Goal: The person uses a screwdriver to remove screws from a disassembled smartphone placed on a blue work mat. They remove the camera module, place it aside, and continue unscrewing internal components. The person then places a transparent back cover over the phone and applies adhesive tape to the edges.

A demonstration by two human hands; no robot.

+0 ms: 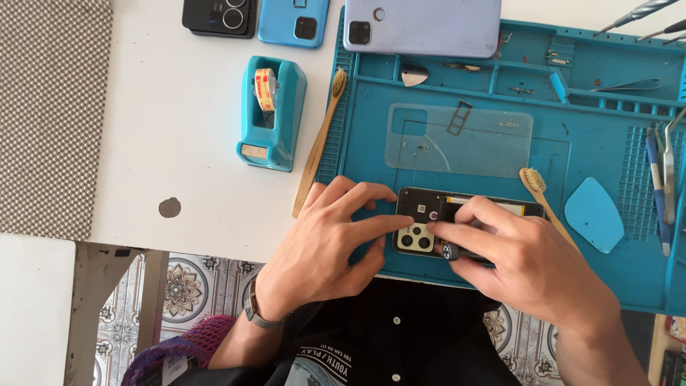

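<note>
2 hands met over an opened phone (457,218) on a blue mat (600,236); left hand (336,239) spread, steadying; right hand (514,257) pinched a screwdriver (451,251); a slip might gouge the camera block.

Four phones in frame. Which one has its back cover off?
The phone under both hands on the blue mat, internals and camera module exposed. The lilac phone, blue phone and black phone along the top edge still have their backs on.
</note>
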